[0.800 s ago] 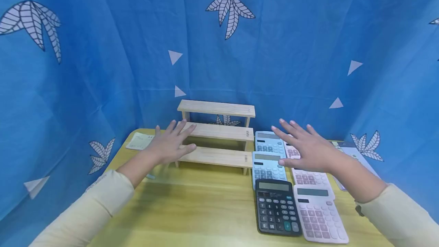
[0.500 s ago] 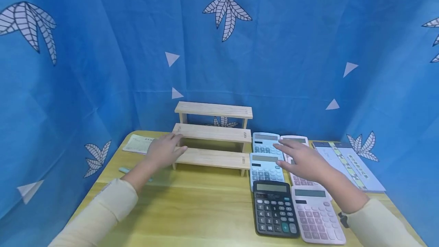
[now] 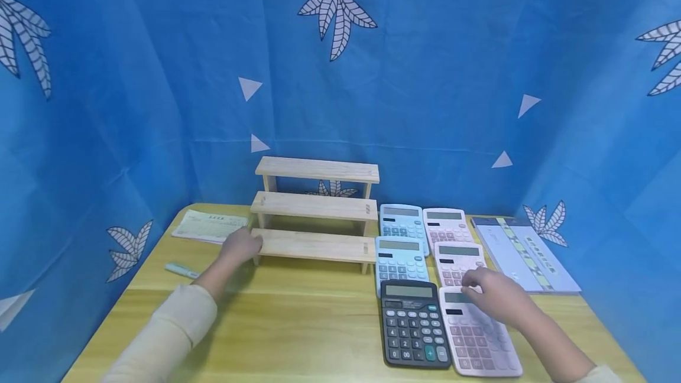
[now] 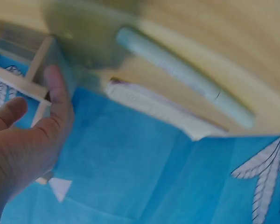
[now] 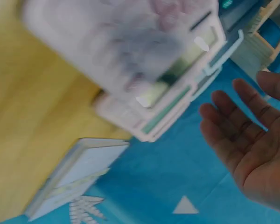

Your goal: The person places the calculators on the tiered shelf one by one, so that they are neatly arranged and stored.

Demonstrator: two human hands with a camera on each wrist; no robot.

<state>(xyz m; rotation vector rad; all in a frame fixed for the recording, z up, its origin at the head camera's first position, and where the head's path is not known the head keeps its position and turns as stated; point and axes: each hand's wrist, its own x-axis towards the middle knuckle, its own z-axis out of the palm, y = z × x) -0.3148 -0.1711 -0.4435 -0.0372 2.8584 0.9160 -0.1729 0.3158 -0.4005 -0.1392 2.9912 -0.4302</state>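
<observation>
A three-step wooden stand stands at the back middle of the table. My left hand is at the left end of its lowest step. In the left wrist view, that hand's extended finger lies along the stand's end, with the thumb apart from it. My right hand hovers over a pink calculator, fingers loosely bent and nothing in them. A black calculator lies beside it. Behind are two blue calculators and two more pink calculators, partly overlapping.
A paper pad and a pale green marker lie on the table's left side. At the right lies a white notebook with a patterned strip. A blue patterned curtain surrounds the back and sides.
Both hands have come down from a raised, spread pose. The left moved down to the stand's end; the right moved down and back over the front pink calculator. The head view has shifted right.
</observation>
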